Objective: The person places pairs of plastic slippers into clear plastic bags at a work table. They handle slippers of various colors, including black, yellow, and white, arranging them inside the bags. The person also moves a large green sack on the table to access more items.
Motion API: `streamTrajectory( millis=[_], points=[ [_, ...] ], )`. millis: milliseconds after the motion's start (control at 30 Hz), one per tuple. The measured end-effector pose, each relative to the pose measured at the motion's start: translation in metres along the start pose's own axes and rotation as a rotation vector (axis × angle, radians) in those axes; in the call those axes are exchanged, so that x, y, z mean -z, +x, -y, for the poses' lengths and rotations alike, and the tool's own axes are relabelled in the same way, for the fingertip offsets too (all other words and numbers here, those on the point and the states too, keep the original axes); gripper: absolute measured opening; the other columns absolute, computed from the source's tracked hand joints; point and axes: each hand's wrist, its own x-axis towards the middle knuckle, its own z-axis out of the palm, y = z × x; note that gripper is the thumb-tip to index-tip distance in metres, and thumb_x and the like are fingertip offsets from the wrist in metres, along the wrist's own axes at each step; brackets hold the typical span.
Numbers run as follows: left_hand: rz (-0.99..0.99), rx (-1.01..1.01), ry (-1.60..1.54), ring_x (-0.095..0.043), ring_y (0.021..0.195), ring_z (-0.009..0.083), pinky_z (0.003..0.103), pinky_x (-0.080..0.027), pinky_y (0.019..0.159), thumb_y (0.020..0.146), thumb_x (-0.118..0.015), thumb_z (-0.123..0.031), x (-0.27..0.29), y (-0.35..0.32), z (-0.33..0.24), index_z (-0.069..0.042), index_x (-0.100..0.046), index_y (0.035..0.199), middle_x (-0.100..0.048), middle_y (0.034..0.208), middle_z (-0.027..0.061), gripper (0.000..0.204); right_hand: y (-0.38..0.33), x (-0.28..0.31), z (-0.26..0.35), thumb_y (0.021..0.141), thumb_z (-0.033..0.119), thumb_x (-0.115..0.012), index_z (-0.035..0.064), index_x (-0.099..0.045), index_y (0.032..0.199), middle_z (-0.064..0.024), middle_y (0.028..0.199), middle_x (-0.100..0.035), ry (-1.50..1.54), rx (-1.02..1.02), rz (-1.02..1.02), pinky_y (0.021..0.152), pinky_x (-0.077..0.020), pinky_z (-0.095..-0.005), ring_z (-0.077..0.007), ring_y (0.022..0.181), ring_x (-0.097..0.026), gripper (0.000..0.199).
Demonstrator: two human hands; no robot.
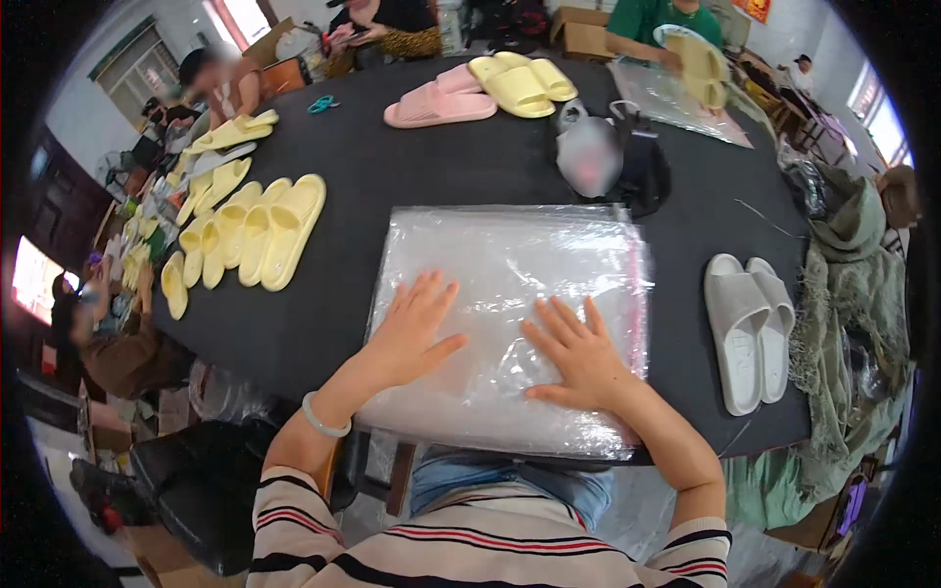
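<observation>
A stack of clear plastic bags (500, 250) lies flat on the black table in front of me, with a pinkish strip along its right edge. My left hand (412, 333) rests palm down on the left part of the stack, fingers spread. On its right part lies my right hand (578, 353), also flat with fingers apart. Neither hand holds anything. To the right of the stack sits a pair of grey slippers (740, 323), side by side with toes pointing away. Several yellow slippers (284, 230) stand in a row to the left.
Pink slippers (441, 103) and yellow slippers (520, 86) sit at the table's far side, near teal scissors (322, 104). A dark bundle with a pale rounded part (588, 157) is beyond the bags. Across the table, a person in green (647, 24) handles a yellow slipper. Sacking (853, 314) hangs at right.
</observation>
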Motion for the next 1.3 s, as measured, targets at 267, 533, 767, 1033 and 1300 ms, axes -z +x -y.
streamTrajectory(
  millis=[267,533,767,1033,1300],
  points=[
    [-0.131,0.057,0.252,-0.018,0.138,0.0416,0.056,-0.01,0.112,0.088,-0.048,-0.054,-0.057,0.012,0.027,-0.003,-0.026,0.144,-0.02,0.149,0.0265,0.079,-0.011,-0.004,-0.015,0.08,0.069,-0.048,0.0154,-0.036,0.142,-0.0201,0.147,-0.03,-0.055,-0.152,-0.093,0.108,-0.0088,-0.0629,-0.034,0.14,-0.022,0.083],
    [-0.175,0.068,0.219,-0.018,0.139,0.0397,0.056,-0.007,0.112,0.084,-0.057,-0.047,-0.06,0.007,0.024,-0.003,-0.027,0.144,-0.022,0.149,0.0261,0.081,-0.079,0.085,-0.051,0.075,0.029,-0.073,0.0085,-0.045,0.134,-0.0194,0.14,-0.039,-0.027,-0.443,-0.441,0.107,-0.0286,-0.0475,-0.0356,0.131,-0.036,0.069],
    [-0.16,0.07,0.171,-0.018,0.139,0.0398,0.055,-0.004,0.112,0.083,-0.058,-0.044,-0.055,0.016,0.014,0.0,-0.029,0.143,-0.022,0.148,0.0268,0.079,-0.236,0.069,-0.126,0.08,0.029,-0.067,0.0035,-0.059,0.111,-0.0139,0.11,-0.059,-0.438,-1.094,-0.637,0.088,-0.0409,-0.0449,-0.0324,0.106,-0.053,0.041],
    [-0.215,0.048,0.176,-0.023,0.137,0.0416,0.058,-0.012,0.11,0.083,-0.058,-0.047,-0.06,0.009,0.027,0.0,-0.037,0.138,-0.028,0.144,0.0285,0.076,-0.175,0.082,-0.147,0.084,0.016,-0.059,0.0012,-0.059,0.102,-0.0191,0.102,-0.059,-0.19,-1.037,-0.626,0.077,-0.0467,-0.0429,-0.0374,0.09,-0.059,0.024],
    [-0.252,0.061,0.153,-0.023,0.137,0.0396,0.054,-0.01,0.112,0.087,-0.055,-0.049,-0.055,0.007,0.023,-0.003,-0.037,0.139,-0.028,0.145,0.0264,0.072,-0.092,0.093,-0.073,0.083,-0.002,-0.055,-0.0076,-0.055,0.115,-0.0108,0.104,-0.063,0.684,-0.605,-0.861,0.085,-0.0474,-0.0294,-0.018,0.097,-0.061,0.033]
  ],
)
